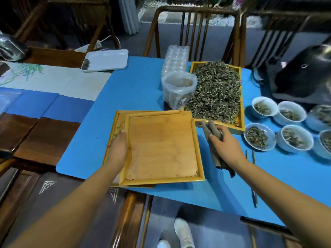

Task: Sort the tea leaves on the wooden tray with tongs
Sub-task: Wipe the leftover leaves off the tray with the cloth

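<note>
Looking down over a blue mat (143,90), we see our left hand (118,147) gripping the left rim of an empty wooden tray (161,149), thumb on top of the rim and the rest of the fingers hidden beneath it. That tray sits stacked, slightly offset, on a second wooden tray (116,122) whose left edge shows beyond it. Our right hand (223,144) curls over a folded brownish cloth (213,140) lying just right of the empty tray, fingers closed around its upper part. Behind the cloth, a full wooden tray (240,111) holds a heap of tea leaves (216,92). A clear plastic bag (177,88) stands against its left side, with a stack of clear plastic cups (176,58) behind. To the right sit white bowls (259,138), each holding some leaves. A pair of thin tongs (253,176) lies on the mat near our right forearm, touched by neither hand. A white tray (107,59) rests at the far left edge of the mat.
</note>
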{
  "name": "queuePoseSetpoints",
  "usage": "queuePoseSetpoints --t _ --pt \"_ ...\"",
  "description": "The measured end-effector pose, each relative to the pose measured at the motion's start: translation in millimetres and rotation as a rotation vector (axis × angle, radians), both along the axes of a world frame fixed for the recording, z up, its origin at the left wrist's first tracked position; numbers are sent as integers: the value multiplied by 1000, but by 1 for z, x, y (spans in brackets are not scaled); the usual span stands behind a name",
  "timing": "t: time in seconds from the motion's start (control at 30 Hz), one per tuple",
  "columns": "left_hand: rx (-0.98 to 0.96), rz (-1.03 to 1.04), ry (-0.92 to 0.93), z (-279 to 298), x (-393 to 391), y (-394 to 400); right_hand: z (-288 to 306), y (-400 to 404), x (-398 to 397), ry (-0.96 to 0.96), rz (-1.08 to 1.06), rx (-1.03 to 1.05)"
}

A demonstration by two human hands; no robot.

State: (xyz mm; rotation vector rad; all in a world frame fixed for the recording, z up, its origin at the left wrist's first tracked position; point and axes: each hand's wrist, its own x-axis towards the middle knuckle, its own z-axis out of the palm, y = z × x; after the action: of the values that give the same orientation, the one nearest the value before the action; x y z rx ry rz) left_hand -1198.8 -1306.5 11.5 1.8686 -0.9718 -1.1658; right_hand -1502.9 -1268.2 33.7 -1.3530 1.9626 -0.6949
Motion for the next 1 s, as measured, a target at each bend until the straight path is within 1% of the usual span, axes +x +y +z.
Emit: queuePoseSetpoints --t 0.2,0.3,0.47,0.67,0.8,1.0 --pt "22 -139 43 -6 -65 1 -7 40 -56 12 -162 28" --pt "31 -201 58 -13 -90 5 -11 58 -81 56 -214 52" --pt "36 -237 39 -28 -119 11 -20 78 -115 90 -294 84" --pt "55 -280 20 -43 -139 18 -31 92 -142 163 -315 105" --pt "46 -253 -13 -52 -146 22 -37 95 -150 199 -299 115" --pt "71 -224 -8 -59 -148 28 -42 95 -151 253 -261 117"
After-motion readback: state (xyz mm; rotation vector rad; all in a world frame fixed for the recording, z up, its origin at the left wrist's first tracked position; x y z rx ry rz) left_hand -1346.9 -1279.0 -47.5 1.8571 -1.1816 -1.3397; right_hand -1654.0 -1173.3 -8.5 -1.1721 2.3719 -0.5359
